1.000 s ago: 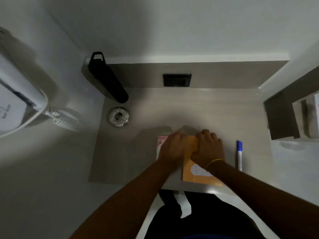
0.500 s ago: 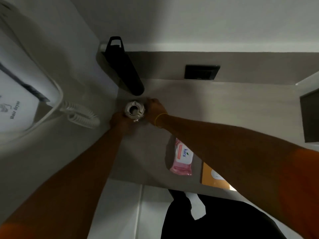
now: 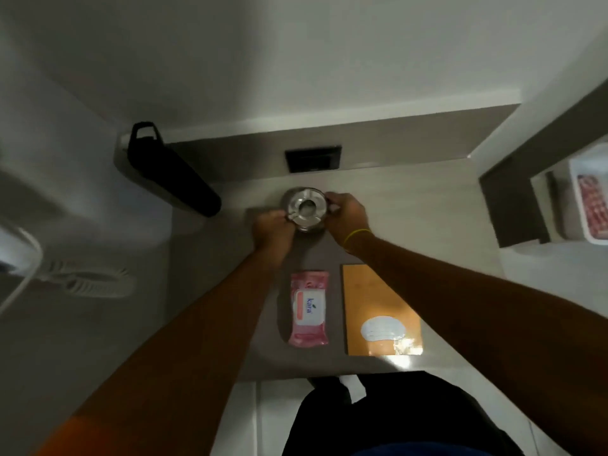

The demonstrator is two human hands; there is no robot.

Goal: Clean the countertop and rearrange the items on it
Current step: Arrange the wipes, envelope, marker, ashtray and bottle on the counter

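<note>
under right hand (image 3: 346,216), ashtray (image 3: 306,209) edge hidden

White appliance (image 3: 23,245) blurred, cropped left; tray (image 3: 574,179) cropped right

Pink wipes pack (image 3: 309,309) (orange envelope (image 3: 368,291))

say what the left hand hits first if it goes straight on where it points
The metal ashtray, whose rim the left hand grips; past it, probably the dark wall plate, depth unclear.
</note>
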